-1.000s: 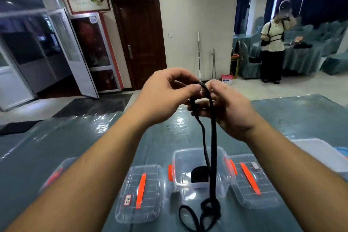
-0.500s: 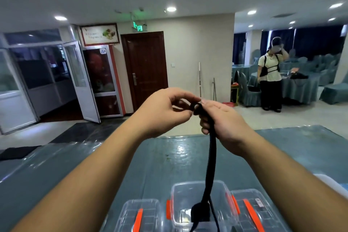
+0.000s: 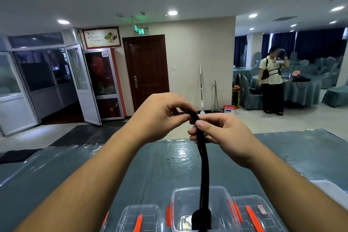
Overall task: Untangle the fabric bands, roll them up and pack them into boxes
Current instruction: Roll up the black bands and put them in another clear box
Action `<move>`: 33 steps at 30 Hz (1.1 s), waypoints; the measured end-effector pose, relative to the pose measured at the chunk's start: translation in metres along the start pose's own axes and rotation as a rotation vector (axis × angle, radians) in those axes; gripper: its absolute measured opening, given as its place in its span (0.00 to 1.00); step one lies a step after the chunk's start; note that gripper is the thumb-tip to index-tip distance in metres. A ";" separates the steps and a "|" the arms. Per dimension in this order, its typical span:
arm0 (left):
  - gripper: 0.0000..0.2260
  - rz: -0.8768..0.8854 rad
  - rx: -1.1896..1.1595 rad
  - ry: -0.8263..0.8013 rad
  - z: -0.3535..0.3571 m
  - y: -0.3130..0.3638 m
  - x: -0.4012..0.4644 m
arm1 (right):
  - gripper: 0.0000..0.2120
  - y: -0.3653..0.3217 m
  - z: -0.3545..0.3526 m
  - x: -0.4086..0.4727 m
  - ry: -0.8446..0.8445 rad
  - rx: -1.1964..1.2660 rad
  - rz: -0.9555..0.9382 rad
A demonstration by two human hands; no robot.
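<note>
A black fabric band [image 3: 204, 164] hangs from my two hands, held up above the table. My left hand [image 3: 160, 113] pinches its top end between thumb and fingers. My right hand [image 3: 220, 132] pinches the band just below, thumb on top. The band drops straight down in front of an open clear plastic box [image 3: 178, 205] at the bottom middle. A rolled black band [image 3: 201, 219] sits inside that box. The hanging band's lower end runs out of view.
Clear boxes with orange latches stand left [image 3: 139, 218] and right [image 3: 254, 213] of the open one. The table [image 3: 94, 165] has a shiny teal cover. A white container's edge [image 3: 327, 186] shows at the right. A person [image 3: 272, 83] stands far off by covered chairs.
The view has tilted upward, so the boxes slid to the bottom edge. Both hands rose with the band, and its tangled lower end has left the view.
</note>
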State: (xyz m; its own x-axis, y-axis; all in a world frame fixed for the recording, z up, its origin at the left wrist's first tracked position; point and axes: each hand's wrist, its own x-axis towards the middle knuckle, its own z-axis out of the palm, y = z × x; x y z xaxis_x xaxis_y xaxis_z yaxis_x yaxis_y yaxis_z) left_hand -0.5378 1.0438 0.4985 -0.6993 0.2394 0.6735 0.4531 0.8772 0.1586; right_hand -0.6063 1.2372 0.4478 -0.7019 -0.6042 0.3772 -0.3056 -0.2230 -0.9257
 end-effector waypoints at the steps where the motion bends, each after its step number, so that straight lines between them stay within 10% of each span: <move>1: 0.08 -0.002 -0.007 0.016 0.002 0.000 -0.001 | 0.08 0.000 -0.001 -0.001 0.000 0.021 0.002; 10: 0.09 0.032 0.028 0.027 0.009 -0.001 -0.003 | 0.07 0.003 -0.003 -0.002 0.050 0.077 0.022; 20: 0.10 -0.076 0.012 0.467 0.056 0.012 -0.021 | 0.08 0.007 0.013 0.009 0.261 0.351 0.010; 33: 0.16 -0.012 -0.054 0.152 0.030 -0.011 -0.013 | 0.07 0.002 0.005 0.011 0.153 0.262 0.099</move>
State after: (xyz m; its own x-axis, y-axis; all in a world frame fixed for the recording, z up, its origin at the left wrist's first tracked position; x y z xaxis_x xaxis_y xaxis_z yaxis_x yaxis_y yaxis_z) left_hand -0.5505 1.0435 0.4666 -0.6151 0.1598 0.7721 0.4770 0.8552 0.2030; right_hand -0.6110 1.2263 0.4496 -0.8144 -0.5154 0.2666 -0.0689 -0.3702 -0.9264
